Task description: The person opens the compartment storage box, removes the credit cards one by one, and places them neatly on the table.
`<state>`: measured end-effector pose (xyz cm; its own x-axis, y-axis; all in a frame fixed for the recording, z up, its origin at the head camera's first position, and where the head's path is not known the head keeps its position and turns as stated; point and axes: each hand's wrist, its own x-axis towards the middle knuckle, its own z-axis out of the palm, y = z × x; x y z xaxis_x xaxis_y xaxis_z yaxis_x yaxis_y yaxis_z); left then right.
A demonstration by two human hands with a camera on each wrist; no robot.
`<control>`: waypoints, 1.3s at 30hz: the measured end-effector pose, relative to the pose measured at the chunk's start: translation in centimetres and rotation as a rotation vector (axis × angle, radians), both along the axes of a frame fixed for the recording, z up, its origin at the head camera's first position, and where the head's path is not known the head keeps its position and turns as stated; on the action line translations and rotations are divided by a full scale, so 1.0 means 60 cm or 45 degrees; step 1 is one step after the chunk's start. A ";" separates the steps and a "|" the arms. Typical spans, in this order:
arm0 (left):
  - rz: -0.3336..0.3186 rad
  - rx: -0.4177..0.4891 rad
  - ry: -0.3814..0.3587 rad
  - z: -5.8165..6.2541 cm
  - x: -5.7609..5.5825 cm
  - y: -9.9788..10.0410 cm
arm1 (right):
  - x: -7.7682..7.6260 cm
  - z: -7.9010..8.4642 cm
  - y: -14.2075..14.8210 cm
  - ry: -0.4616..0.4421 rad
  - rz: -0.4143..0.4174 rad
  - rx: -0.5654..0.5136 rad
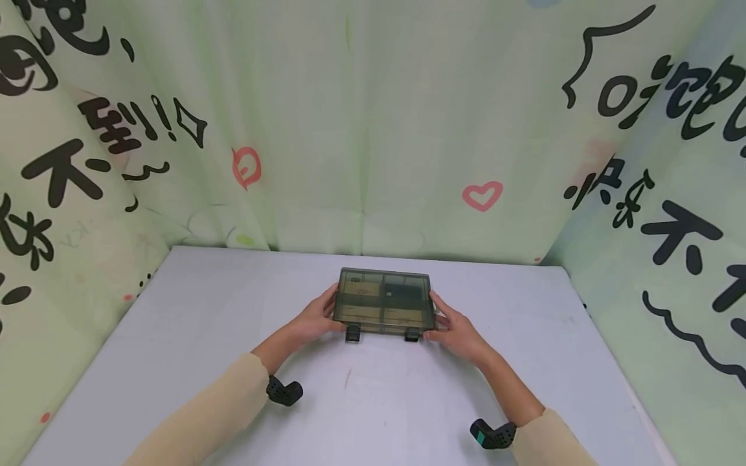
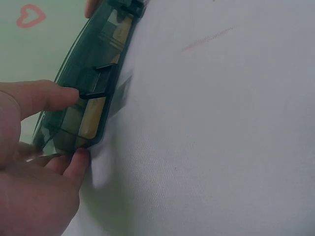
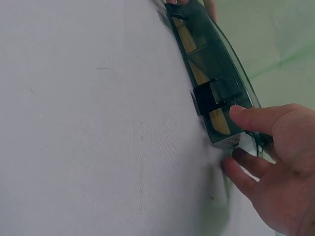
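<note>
A dark translucent plastic storage box (image 1: 384, 300) with a divided interior lies between both hands near the far side of the table. Tan and dark pieces show through its lid, their kind blurred. Two black latches, a left latch (image 1: 352, 332) and a right latch (image 1: 412, 334), jut from its front edge. My left hand (image 1: 316, 318) grips the left end, thumb at the front face and fingers around the side. At the right end my right hand (image 1: 459, 330) holds it the same way; in the right wrist view its thumb (image 3: 248, 117) presses beside a latch.
The white table (image 1: 379, 401) stretches in front of the box and to both sides. Pale green curtains (image 1: 408, 116) with black lettering and pink hearts hang behind and at both sides. A black wrist device (image 1: 284, 391) sits on the left wrist, another device (image 1: 493, 434) on the right.
</note>
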<state>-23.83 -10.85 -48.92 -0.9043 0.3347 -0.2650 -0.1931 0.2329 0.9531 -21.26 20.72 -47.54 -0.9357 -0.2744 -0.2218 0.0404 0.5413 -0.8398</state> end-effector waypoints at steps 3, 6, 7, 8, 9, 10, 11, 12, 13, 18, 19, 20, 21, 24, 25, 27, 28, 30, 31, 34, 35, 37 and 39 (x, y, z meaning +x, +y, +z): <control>0.002 -0.018 -0.002 0.000 0.001 -0.002 | 0.001 -0.002 0.001 0.032 -0.007 0.028; 0.005 -0.023 -0.005 -0.001 0.002 -0.005 | 0.002 -0.003 0.002 0.083 -0.024 0.056; 0.004 -0.023 -0.001 -0.002 0.002 -0.006 | 0.002 -0.003 0.002 0.099 -0.030 0.061; 0.003 -0.022 0.000 -0.002 0.002 -0.007 | 0.003 -0.002 0.002 0.115 -0.038 0.062; 0.000 -0.024 0.005 -0.002 0.003 -0.008 | 0.003 -0.001 0.002 0.131 -0.049 0.065; -0.002 -0.026 0.010 -0.002 0.003 -0.009 | 0.003 0.000 0.002 0.147 -0.059 0.065; -0.003 -0.025 0.012 -0.001 0.003 -0.010 | 0.003 0.001 0.002 0.163 -0.066 0.065; -0.003 -0.026 0.015 -0.001 0.003 -0.011 | 0.003 0.003 0.001 0.176 -0.076 0.062; -0.002 -0.029 0.017 -0.001 0.003 -0.011 | 0.004 0.005 0.001 0.187 -0.092 0.057; -0.003 -0.041 0.038 -0.001 0.001 -0.010 | 0.005 0.016 -0.005 0.226 -0.156 0.041; -0.007 -0.042 0.044 -0.002 0.000 -0.009 | 0.005 0.018 -0.007 0.232 -0.168 0.043; -0.011 -0.045 0.050 -0.002 0.000 -0.009 | 0.005 0.021 -0.008 0.235 -0.179 0.043; -0.014 -0.047 0.053 -0.002 0.000 -0.008 | 0.005 0.024 -0.010 0.236 -0.193 0.038; -0.016 -0.059 0.059 -0.002 0.001 -0.007 | 0.005 0.034 -0.014 0.232 -0.233 0.015; -0.015 -0.066 0.063 -0.001 0.001 -0.007 | 0.005 0.038 -0.015 0.232 -0.244 0.000; -0.012 -0.087 0.065 -0.001 0.001 -0.007 | 0.003 0.046 -0.016 0.236 -0.264 -0.042; -0.013 -0.098 0.070 -0.002 0.000 -0.007 | 0.002 0.050 -0.016 0.241 -0.267 -0.059; -0.017 -0.123 0.079 -0.003 -0.001 -0.007 | -0.003 0.056 -0.017 0.247 -0.277 -0.102; -0.019 -0.136 0.084 -0.004 -0.002 -0.007 | -0.006 0.058 -0.017 0.248 -0.279 -0.120; -0.024 -0.162 0.090 -0.005 -0.003 -0.006 | -0.016 0.065 -0.017 0.241 -0.289 -0.167; -0.023 -0.167 0.086 -0.004 -0.003 -0.005 | -0.020 0.066 -0.017 0.240 -0.291 -0.176; -0.019 -0.174 0.079 -0.002 -0.002 -0.004 | -0.028 0.070 -0.017 0.236 -0.295 -0.190; -0.020 -0.176 0.075 0.000 -0.001 -0.003 | -0.036 0.073 -0.016 0.233 -0.295 -0.196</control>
<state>-23.91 -11.02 -48.92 -0.9146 0.3128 -0.2562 -0.1333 0.3649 0.9214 -23.41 19.74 -43.14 -0.9976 -0.0668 -0.0169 -0.0114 0.4018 -0.9157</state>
